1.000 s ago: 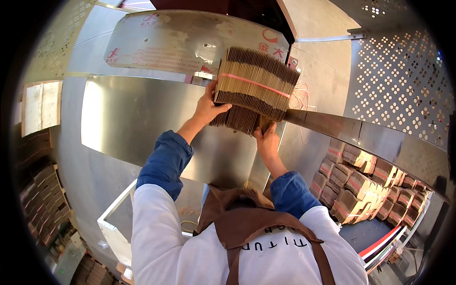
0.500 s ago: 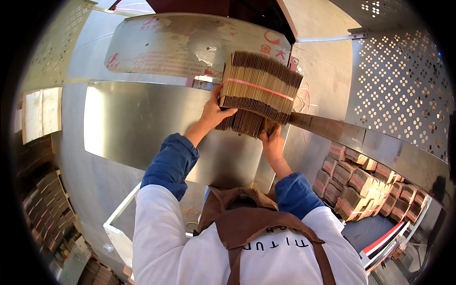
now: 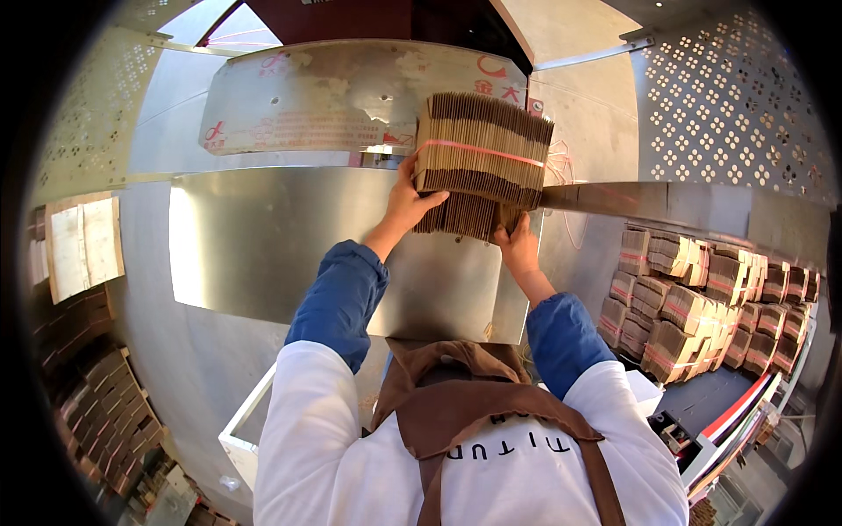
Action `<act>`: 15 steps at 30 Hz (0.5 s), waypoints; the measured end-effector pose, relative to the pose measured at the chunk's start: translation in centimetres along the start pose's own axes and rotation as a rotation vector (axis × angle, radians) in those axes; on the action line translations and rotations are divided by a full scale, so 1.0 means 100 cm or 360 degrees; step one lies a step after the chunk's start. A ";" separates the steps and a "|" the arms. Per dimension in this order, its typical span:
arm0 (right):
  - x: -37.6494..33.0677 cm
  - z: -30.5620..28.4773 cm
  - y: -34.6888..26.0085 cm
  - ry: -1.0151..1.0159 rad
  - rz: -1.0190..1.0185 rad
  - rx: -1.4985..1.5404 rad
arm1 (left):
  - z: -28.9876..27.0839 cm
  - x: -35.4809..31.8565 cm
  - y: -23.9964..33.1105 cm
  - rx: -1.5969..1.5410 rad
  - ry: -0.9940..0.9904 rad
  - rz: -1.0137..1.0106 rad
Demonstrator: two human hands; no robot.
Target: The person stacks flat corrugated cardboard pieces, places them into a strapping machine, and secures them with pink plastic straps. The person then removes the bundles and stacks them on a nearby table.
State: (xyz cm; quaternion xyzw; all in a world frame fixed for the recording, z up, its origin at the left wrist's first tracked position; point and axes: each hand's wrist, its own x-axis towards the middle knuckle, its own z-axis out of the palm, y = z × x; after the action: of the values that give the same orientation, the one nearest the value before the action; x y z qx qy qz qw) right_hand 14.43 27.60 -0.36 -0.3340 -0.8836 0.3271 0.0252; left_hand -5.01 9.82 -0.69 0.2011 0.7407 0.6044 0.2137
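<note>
A thick bundle of brown folded cardboard pieces (image 3: 487, 127), packed edge to edge, has a pink strap (image 3: 482, 152) around its middle. It sits at the far right part of a shiny metal tabletop (image 3: 281, 237), against a printed metal panel. My left hand (image 3: 406, 206) grips the bundle's left side, its thumb stretched along the near edge. At the near right corner my right hand (image 3: 519, 248) holds the bundle from below, thumb and fingers pinched on the cardboard. The fingertips of both hands are partly hidden by the bundle.
Behind the table stands a dark red machine (image 3: 351, 19) with the worn metal panel (image 3: 333, 101) in front. A metal rail (image 3: 649, 197) runs off to the right, near a perforated screen (image 3: 710, 114). Strapped cardboard bundles (image 3: 693, 311) are piled at right; more cardboard stacks (image 3: 105, 412) stand at left.
My view has shifted slightly. The bundle, tilted down to the right before, now lies more level. Both hands keep their hold on it.
</note>
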 end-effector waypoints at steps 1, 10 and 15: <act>0.003 -0.002 0.000 0.0001 -0.0020 -0.0004 | 0.000 0.001 0.002 0.0012 0.0006 -0.0021; -0.058 0.007 0.037 -0.0189 -0.0299 -0.0083 | 0.003 -0.119 -0.008 0.0022 0.0169 -0.0179; -0.140 0.007 0.052 -0.0397 -0.0577 -0.0039 | 0.004 -0.255 -0.010 0.0190 0.0323 -0.0249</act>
State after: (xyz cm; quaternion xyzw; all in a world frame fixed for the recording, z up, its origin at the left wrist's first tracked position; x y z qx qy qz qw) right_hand 28.08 21.64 -1.56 -0.1268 -0.9295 0.3452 -0.0300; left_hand 16.30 -4.26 0.15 0.0928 0.8065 0.5580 0.1719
